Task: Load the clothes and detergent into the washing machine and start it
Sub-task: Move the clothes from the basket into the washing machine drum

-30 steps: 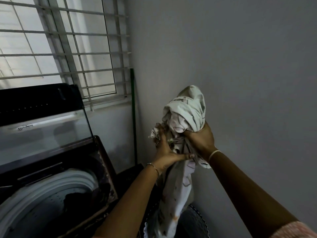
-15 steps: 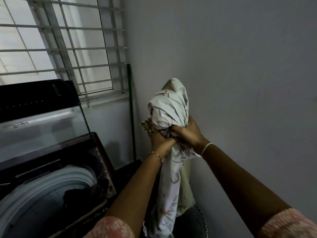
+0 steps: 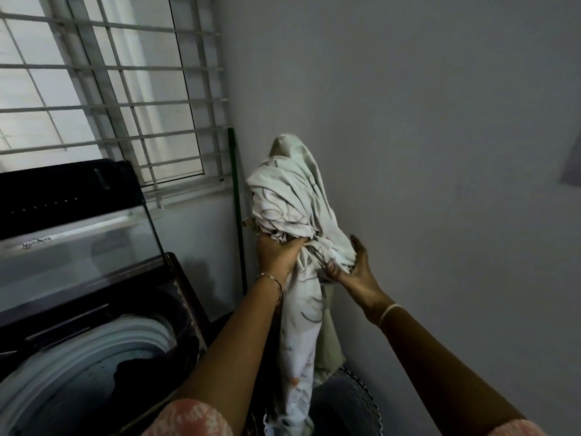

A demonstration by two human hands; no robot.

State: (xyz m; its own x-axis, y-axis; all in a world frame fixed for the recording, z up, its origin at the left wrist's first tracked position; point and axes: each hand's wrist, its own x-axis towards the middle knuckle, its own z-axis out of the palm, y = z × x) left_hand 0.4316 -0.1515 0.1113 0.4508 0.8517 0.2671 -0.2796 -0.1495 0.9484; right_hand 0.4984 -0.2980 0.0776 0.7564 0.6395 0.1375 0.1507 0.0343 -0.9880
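A large pale patterned cloth (image 3: 292, 202) is bunched up in the air to the right of the washing machine (image 3: 78, 347), with a long tail hanging down. My left hand (image 3: 276, 253) grips the bunch from below on its left side. My right hand (image 3: 355, 269) holds the cloth lower on the right, thumb raised and fingers curled into the folds. The top-load machine stands at lower left with its lid (image 3: 72, 228) raised; a dark garment (image 3: 141, 372) lies in the white drum.
A dark laundry basket (image 3: 349, 404) sits below the hanging cloth at the bottom. A green pole (image 3: 237, 215) stands in the corner by the barred window (image 3: 103, 89). A grey wall fills the right side.
The bunched cloth has grown as more of it was gathered upward. My right hand has slid from the top of the grip to lower on the right side of the cloth.
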